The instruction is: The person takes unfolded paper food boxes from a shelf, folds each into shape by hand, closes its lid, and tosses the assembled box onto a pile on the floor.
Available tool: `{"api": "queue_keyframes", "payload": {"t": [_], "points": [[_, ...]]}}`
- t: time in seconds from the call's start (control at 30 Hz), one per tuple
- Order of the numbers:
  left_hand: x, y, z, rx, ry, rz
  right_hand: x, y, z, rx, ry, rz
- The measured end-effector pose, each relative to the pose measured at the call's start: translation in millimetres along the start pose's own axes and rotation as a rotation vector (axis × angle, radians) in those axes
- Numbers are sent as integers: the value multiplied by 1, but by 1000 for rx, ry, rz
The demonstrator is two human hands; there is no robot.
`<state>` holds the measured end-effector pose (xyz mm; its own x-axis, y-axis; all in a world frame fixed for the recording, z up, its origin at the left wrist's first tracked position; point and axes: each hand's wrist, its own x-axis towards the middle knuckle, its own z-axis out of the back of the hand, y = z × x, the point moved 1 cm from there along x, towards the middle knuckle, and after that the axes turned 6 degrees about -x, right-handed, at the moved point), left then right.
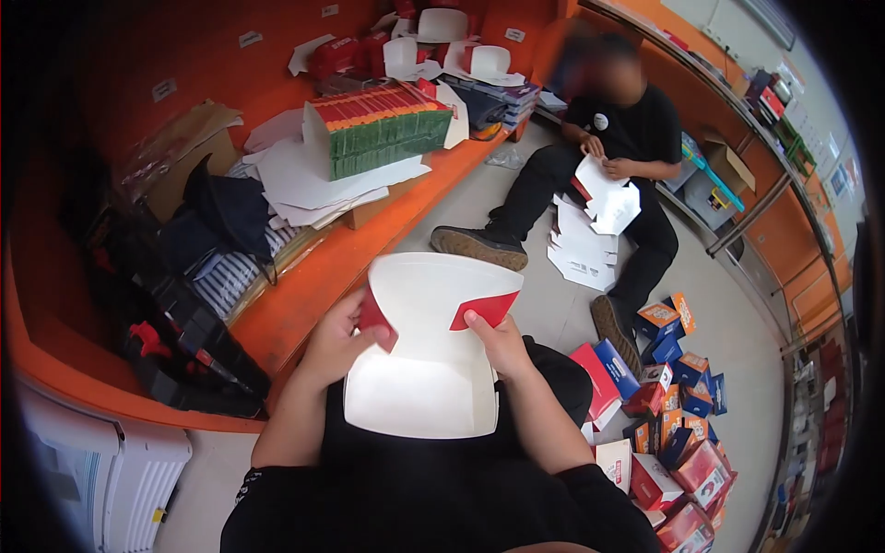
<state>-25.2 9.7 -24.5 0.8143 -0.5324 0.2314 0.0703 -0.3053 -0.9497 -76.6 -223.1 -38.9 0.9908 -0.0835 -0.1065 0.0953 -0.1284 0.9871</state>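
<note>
Left hand: grips carton's red left flap.
Right hand: pinches red right flap, thumb inside.
Carton: white interior, held open above lap.
Floor, right: boxes piled.

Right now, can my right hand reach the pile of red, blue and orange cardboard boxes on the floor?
Probably, with a lean: the pile sits past your black-clad right leg. But your right hand is gripping the open white-and-red cardboard carton and would have to let go first.

A shelf stands left of the open carton, boxes on the floor to its right
</note>
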Motion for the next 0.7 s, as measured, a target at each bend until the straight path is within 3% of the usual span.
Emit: {"api": "queue_keyframes", "payload": {"t": [0.1,0.2,0.3,0.5,0.6,0.67,0.7], "points": [[2,9,12,6,-236,78,7,-9,-1,-233,195,110],[-2,9,23,20,-303,59,2,-9,-11,-126,284,171],[-13,9,27,-69,-280,-8,5,-14,-15,24,250,123],[-38,16,38,337,-328,132,17,-31,-31,-75,178,78],[-51,20,37,289,-356,-123,16,-32,-40,22,241,60],[-55,9,22,80,-452,-308,16,-33,-45,-33,396,21],[-59,-4,19,208,-496,-279,12,-33,-53,-18,414,83]]}}
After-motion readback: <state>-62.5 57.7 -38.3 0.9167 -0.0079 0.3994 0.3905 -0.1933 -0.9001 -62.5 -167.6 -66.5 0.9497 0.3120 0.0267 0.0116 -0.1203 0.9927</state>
